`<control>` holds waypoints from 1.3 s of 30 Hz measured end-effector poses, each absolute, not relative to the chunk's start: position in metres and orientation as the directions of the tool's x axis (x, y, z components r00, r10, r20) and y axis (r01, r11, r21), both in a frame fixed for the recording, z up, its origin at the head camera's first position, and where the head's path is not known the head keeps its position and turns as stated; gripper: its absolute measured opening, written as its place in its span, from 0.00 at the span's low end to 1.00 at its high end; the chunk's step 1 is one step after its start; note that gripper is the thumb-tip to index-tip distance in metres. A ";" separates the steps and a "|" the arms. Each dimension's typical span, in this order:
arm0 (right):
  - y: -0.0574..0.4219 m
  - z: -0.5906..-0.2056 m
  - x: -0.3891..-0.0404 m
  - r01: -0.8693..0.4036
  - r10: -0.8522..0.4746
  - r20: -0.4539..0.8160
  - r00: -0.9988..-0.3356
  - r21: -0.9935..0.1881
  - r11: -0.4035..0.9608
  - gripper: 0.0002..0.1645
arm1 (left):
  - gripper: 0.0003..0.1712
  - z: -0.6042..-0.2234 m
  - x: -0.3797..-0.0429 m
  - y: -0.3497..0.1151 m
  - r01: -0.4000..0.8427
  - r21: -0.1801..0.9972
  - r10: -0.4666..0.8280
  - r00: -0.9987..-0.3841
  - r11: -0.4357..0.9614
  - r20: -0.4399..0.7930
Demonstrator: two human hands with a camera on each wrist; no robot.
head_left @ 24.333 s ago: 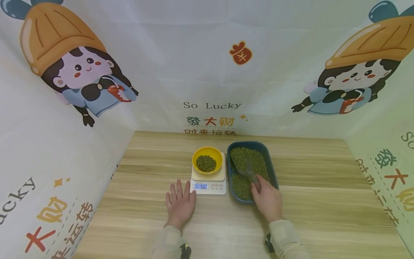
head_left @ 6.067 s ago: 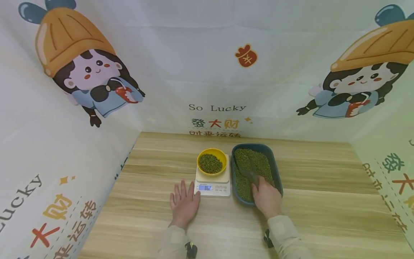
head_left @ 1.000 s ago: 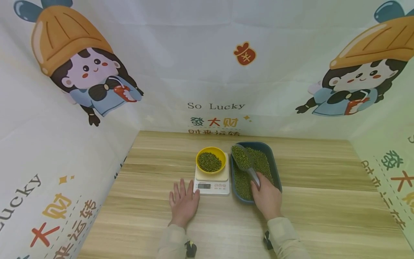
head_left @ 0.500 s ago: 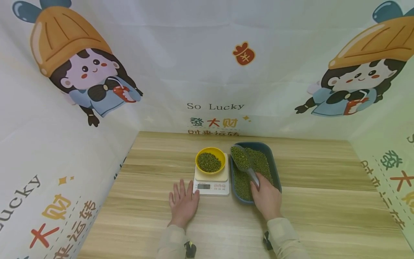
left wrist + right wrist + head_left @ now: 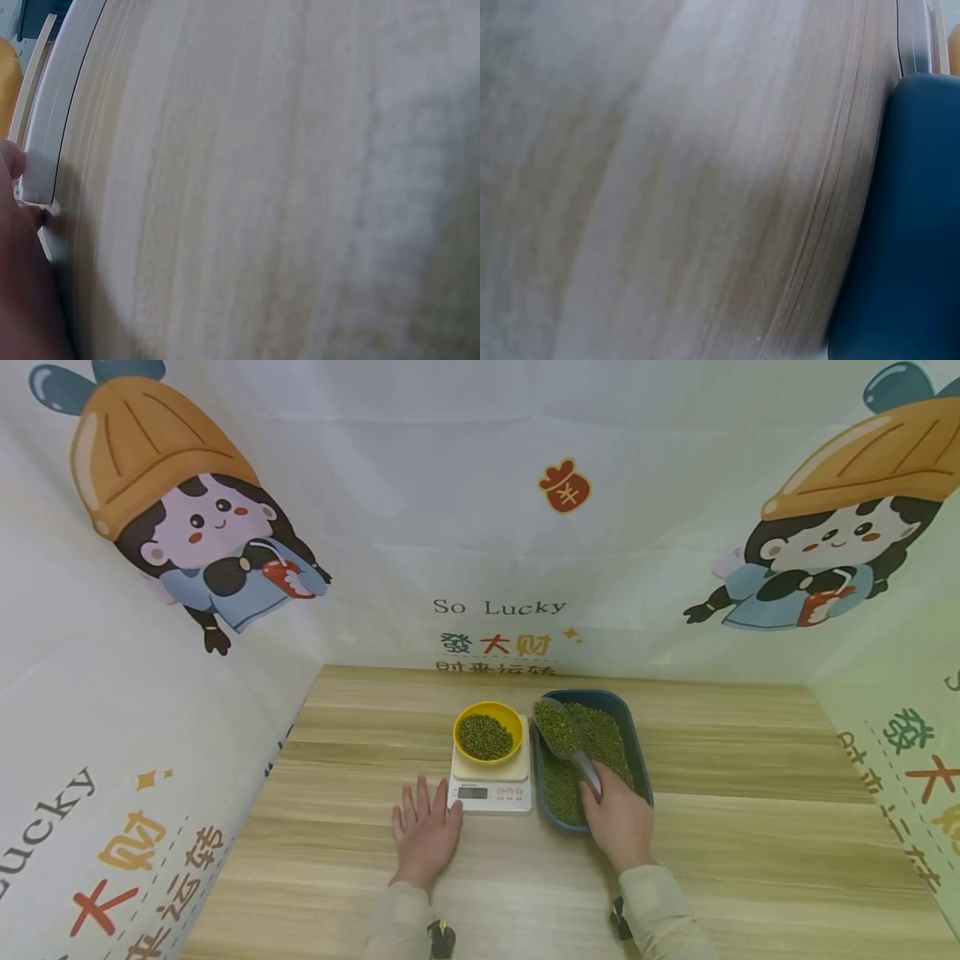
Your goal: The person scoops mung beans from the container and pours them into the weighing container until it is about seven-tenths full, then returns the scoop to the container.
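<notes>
My right hand [image 5: 621, 818] grips the handle of a grey scoop [image 5: 585, 767] over a dark blue tub [image 5: 642, 770] of green mung beans. The scoop is heaped with beans. Left of the tub stands a white kitchen scale [image 5: 517, 771], bearing a yellow bowl [image 5: 489, 708] part-filled with mung beans [image 5: 483, 737]. The scale's display [image 5: 472, 793] is unlit and its figures cannot be read. My left hand [image 5: 427, 835] lies palm down on the table, fingers straight and spread, thumb at the scale's front left corner. The right wrist view shows only the tub's outer wall [image 5: 907, 225] and tabletop.
The wood-grain table [image 5: 727, 827] stretches to both sides of the scale and tub. A printed white cloth [image 5: 420, 510] hangs behind it and along both sides. The scale and tub stand close together with a narrow gap.
Since about six seconds ago, the scoop has come up from the tub's beans, loaded, and the display's backlight has gone out. The bowl holds more than at 24 seconds ago. Hands barely moved this last second.
</notes>
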State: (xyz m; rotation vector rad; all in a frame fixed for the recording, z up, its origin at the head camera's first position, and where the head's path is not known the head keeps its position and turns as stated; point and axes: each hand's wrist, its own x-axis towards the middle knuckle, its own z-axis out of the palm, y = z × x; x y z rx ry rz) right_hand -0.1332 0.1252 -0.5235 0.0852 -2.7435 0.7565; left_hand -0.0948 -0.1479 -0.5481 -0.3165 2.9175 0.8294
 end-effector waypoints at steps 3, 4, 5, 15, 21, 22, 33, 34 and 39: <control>0.125 -0.524 -0.133 -0.138 0.020 0.302 -0.953 -0.492 0.859 0.23 | 0.34 -0.549 -0.095 -0.148 -0.222 0.507 -0.174 -0.975 0.833 -0.141; 0.125 -0.524 -0.134 -0.139 0.020 0.304 -0.953 -0.492 0.859 0.23 | 0.34 -0.549 -0.095 -0.148 -0.224 0.505 -0.175 -0.974 0.834 -0.143; 0.125 -0.524 -0.134 -0.139 0.021 0.304 -0.952 -0.494 0.858 0.23 | 0.34 -0.549 -0.095 -0.148 -0.225 0.504 -0.176 -0.974 0.834 -0.144; 0.125 -0.522 -0.133 -0.131 0.023 0.290 -0.957 -0.498 0.857 0.23 | 0.33 -0.548 -0.095 -0.148 -0.230 0.510 -0.178 -0.973 0.829 -0.150; 0.125 -0.522 -0.133 -0.134 0.020 0.293 -0.956 -0.495 0.858 0.23 | 0.33 -0.549 -0.096 -0.148 -0.228 0.505 -0.177 -0.973 0.833 -0.148; 0.125 -0.522 -0.133 -0.135 0.019 0.294 -0.956 -0.494 0.859 0.23 | 0.33 -0.549 -0.096 -0.147 -0.227 0.505 -0.177 -0.973 0.832 -0.147; 0.124 -0.523 -0.133 -0.136 0.019 0.300 -0.954 -0.488 0.862 0.23 | 0.33 -0.549 -0.095 -0.148 -0.226 0.505 -0.179 -0.974 0.833 -0.140; 0.125 -0.523 -0.132 -0.136 0.020 0.302 -0.953 -0.487 0.863 0.22 | 0.33 -0.548 -0.095 -0.148 -0.224 0.505 -0.178 -0.974 0.834 -0.139; 0.125 -0.524 -0.133 -0.145 0.019 0.320 -0.947 -0.482 0.864 0.22 | 0.33 -0.549 -0.095 -0.148 -0.221 0.509 -0.175 -0.975 0.832 -0.138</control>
